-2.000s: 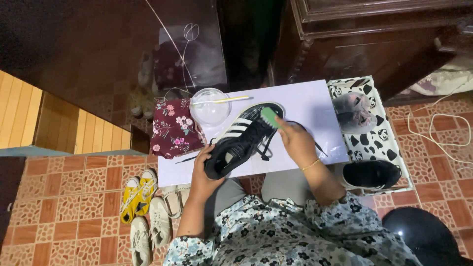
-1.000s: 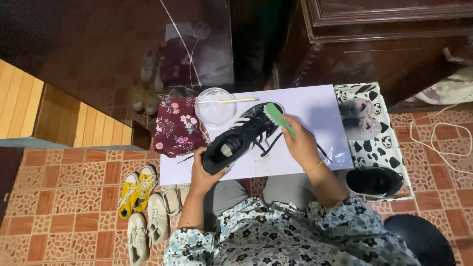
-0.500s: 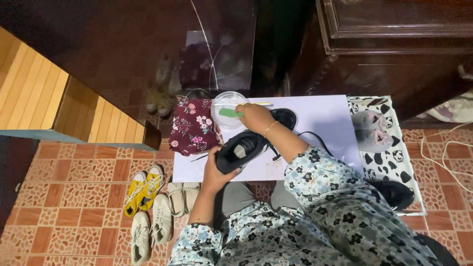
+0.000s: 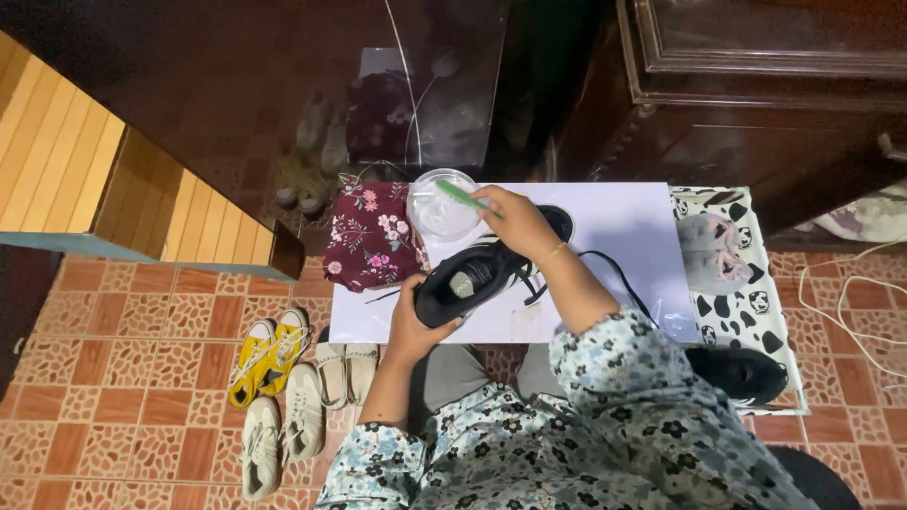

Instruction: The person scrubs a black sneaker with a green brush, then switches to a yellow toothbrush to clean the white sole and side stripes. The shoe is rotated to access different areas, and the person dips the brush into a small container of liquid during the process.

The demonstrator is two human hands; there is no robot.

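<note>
Right hand [image 4: 515,219] is closing around a green brush [image 4: 463,197]; only the brush's far end is showing past the fingers, reaching over a clear round bowl [image 4: 440,205]. Whether the bristles are touching the bowl's contents is not resolvable. Left hand [image 4: 416,321] is gripping the heel of a black shoe [image 4: 470,277] from below, fingers wrapped and largely hidden under the sole. The shoe is lying tilted between the two hands, opening up, its toe covered by the right hand; black laces [image 4: 614,274] are trailing across the white table [image 4: 624,227]. A floral maroon cloth [image 4: 368,241] is lying just beside the bowl. A second black shoe [image 4: 742,373] is sitting partly behind the sleeve. Yellow sneakers [image 4: 269,349] are resting on the tiled floor [image 4: 123,378].
</note>
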